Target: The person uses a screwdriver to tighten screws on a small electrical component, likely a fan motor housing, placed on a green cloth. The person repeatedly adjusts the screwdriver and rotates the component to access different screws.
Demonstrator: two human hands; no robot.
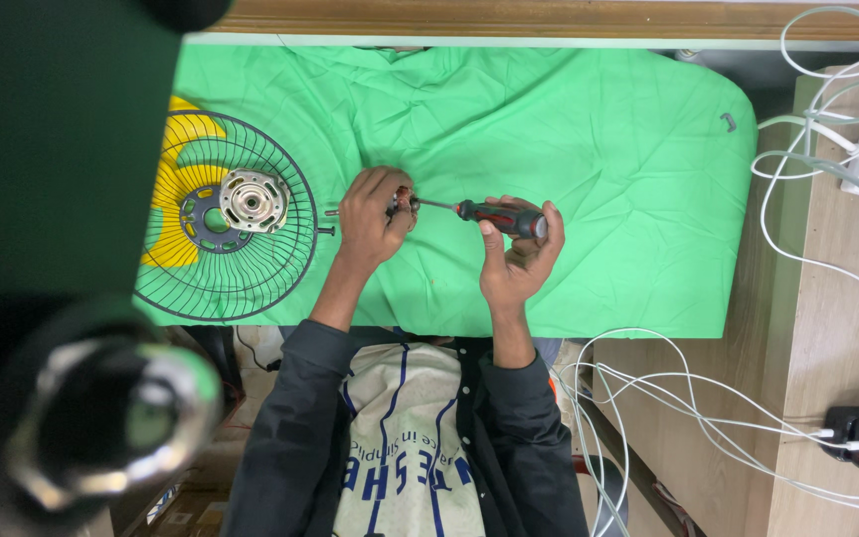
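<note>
Screwdriver (494,213) (right hand (519,254)) against left-held motor (402,204)

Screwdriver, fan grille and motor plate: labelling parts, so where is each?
screwdriver (501,216): head view, on its red and black handle.
fan grille (280,261): head view, on its wire ribs.
motor plate (254,200): head view, on its metal face.

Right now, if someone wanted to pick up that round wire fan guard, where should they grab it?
Probably the outer rim of the wire fan guard on its right side. It lies flat on the green cloth, the rim is bare there, and the yellow blade and metal motor housing crowd its middle and left.
</note>
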